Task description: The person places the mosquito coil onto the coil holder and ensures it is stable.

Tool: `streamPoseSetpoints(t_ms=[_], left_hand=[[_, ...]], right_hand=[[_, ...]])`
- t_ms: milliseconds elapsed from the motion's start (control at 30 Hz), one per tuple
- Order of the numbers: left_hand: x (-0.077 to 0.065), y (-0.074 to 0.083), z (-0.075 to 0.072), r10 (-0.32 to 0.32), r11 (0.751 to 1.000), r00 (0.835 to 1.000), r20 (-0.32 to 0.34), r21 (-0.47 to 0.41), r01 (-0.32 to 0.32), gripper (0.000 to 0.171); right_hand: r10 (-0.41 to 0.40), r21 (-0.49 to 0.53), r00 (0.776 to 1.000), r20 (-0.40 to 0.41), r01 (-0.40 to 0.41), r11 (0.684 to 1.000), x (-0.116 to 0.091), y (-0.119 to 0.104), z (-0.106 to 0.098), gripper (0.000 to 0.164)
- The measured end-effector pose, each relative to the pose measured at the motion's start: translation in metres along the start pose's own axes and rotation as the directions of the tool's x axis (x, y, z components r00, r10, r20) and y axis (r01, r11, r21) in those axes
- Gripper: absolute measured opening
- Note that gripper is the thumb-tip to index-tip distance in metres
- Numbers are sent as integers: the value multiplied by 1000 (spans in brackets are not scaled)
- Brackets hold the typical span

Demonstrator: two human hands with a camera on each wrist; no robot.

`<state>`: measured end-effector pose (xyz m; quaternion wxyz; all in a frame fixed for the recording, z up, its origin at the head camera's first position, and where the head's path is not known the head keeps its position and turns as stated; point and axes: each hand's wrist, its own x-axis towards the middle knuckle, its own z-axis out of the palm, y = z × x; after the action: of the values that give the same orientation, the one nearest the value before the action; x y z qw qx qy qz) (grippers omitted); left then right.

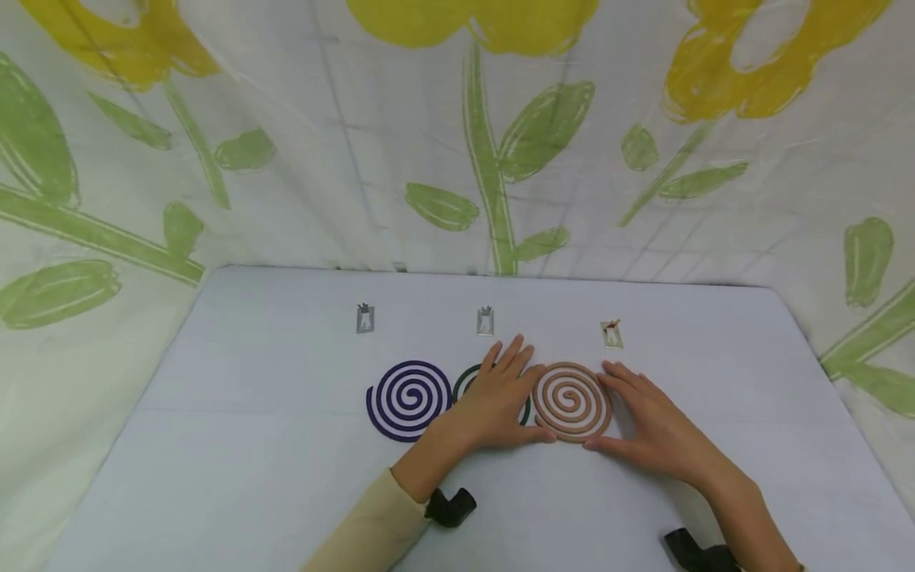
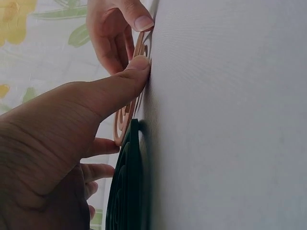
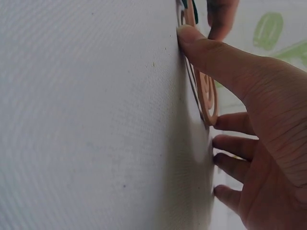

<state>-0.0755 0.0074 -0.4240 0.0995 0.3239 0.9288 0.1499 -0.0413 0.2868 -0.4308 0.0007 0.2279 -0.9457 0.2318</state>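
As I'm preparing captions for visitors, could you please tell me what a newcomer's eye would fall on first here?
Probably the big yellow flowers on the white cloth behind the table. Next come, in a row, a dark purple coil at left, a green coil partly hidden by the left hand, and a tan coil between that hand and the right hand.

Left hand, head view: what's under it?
A green spiral; its left and right edges show. The left hand covers its middle, which cannot be seen.
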Motion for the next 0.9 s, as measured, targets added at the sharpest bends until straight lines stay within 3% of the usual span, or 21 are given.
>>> streamPoseSetpoints(t_ms=[267,467,667,900], left_hand=[[0,2,-1,19,999,1000,-19,25,-19,92],[1,1,-3,41,998,998,-44,48,-39,94],[2,-1,-3,60,996,993,-99,76,-53,94],[3,-1,-2,60,995,992,-115,91,-49,95]], right_hand=[[-44,34,999,-11,44,998,1,3,-1,93],[9,105,1000,13,-10,994,2,0,-7,94],[-8,96,999,-40,12,995,3,-2,-5,95],[-32,75,996,-84,38,996,4,-1,-2,95]])
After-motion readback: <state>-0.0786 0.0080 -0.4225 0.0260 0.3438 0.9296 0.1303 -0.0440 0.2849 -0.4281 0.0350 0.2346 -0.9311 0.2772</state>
